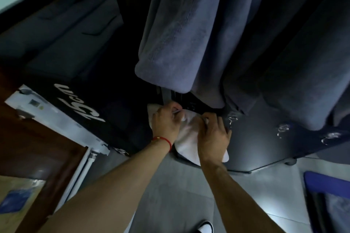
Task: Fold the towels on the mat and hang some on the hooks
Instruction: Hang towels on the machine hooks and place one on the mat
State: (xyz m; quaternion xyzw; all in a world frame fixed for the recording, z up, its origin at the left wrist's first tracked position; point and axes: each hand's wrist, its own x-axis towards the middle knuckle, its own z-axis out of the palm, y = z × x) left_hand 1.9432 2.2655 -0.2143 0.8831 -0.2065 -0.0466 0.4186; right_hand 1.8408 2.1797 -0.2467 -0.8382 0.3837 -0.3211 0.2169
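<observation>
Head view: dim and skewed by the wide lens, looking at a dark panel (265, 143) that carries a row of hooks
White towel (186, 138): pressed against the dark panel at its left end, bunched up; its upper edge sits under both hands, its lower corner hangs below the right wrist
Left hand (166, 123): fingers curled, pinching the towel's upper left part; red cord at the wrist
Right hand (214, 136): lying over the towel's right side, fingertips bent into the fabric at the top; thumb hidden
Hooks (232, 119): small shiny metal pieces along the panel, to the right of the towel; shapes hard to make out, and whether the towel is caught on one cannot be told
Blue towels (180, 34): hanging above the panel in heavy folds, tops cut off by the frame
Black board with white lettering (89, 108): left of the panel, text partly cut off
Floor (180, 195): grey tiles below the panel
</observation>
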